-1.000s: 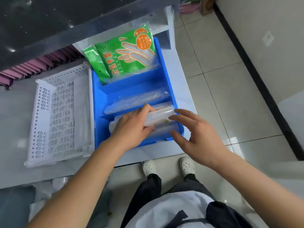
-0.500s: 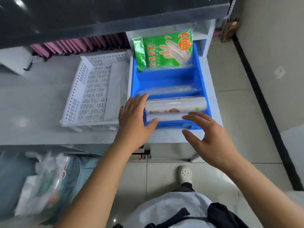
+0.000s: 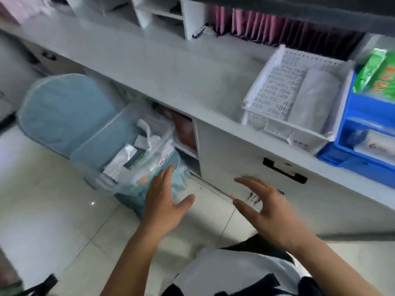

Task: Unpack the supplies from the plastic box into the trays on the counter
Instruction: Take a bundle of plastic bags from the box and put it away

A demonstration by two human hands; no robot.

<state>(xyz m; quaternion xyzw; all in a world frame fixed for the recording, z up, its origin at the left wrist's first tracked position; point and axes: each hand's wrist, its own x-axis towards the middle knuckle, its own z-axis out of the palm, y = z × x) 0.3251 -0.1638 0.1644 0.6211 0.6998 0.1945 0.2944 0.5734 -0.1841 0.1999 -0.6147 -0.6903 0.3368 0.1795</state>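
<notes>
While both hands, left hand (image 3: pixel 164 201) and right hand (image 3: pixel 265 201), hang spread and empty, the plastic box (image 3: pixel 136 167) just beyond the left fingers (image 3: pixel 165 178) should be reached squarely, one packet (image 3: pixel 120 160) being gripped.

This looks like a service or reception counter in a shop or clinic-like workplace, not a home. A long pale grey counter (image 3: pixel 162 67) runs under a raised dark ledge, with white pigeonhole shelving (image 3: pixel 171 16) and a row of pink folders or packets (image 3: pixel 277 28) behind it, and a cupboard with a black recessed handle (image 3: pixel 284 169) below. Stock sits sorted in a white perforated tray (image 3: pixel 275 90) and a blue divided bin (image 3: pixel 363 133) holding green packs of disposable gloves (image 3: pixel 378 75), above a glossy tiled floor (image 3: pixel 53 210).
</notes>
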